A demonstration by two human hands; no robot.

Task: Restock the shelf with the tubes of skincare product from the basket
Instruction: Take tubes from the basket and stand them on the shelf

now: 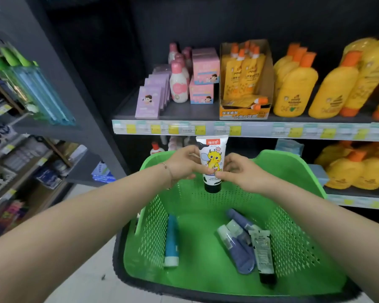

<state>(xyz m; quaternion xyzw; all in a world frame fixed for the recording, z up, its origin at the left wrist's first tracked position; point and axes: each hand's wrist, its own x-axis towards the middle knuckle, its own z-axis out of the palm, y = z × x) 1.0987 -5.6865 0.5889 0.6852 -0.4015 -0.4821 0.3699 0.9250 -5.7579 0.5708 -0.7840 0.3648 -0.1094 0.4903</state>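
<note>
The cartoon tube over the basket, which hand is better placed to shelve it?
Probably left. The left hand grips the tube by its body and lies nearer the bare shelf patch beside the purple boxes; the right hand only pinches it near the cap.

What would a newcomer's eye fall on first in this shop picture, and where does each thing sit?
First comes the bright green basket filling the lower centre, with a teal tube lying along its left side. Just above it, the left hand and right hand hold a white cartoon-dragon tube upright, black cap down. On the upper shelf at right stand yellow bottles with orange caps.
</note>
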